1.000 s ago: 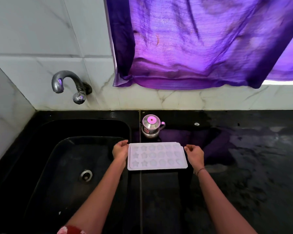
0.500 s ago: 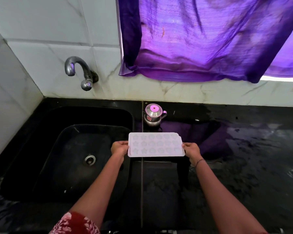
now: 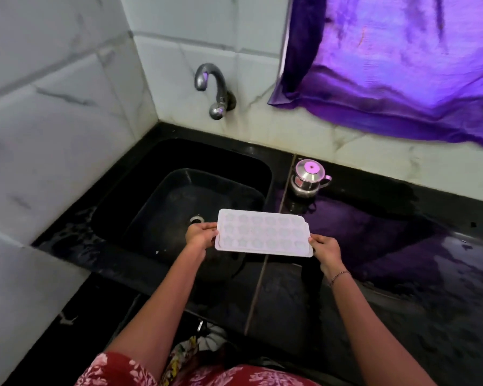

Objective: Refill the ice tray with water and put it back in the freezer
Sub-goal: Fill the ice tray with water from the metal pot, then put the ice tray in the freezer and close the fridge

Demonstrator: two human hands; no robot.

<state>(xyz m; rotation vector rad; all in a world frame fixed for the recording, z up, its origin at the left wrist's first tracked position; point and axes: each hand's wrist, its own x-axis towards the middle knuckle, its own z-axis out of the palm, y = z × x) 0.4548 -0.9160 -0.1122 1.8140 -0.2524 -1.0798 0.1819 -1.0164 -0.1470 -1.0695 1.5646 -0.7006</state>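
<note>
Both hands grip ice tray [image 3: 264,233] over sink [image 3: 140,190] edge.

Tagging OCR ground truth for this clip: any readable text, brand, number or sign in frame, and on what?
No text can be read anywhere in the head view.
On the steel pot: a small red patch on its side, maybe a sticker, too small and blurred to read.
On the ice tray: only moulded star and round shapes, no letters or numbers.
On the tap: no marking visible.
</note>
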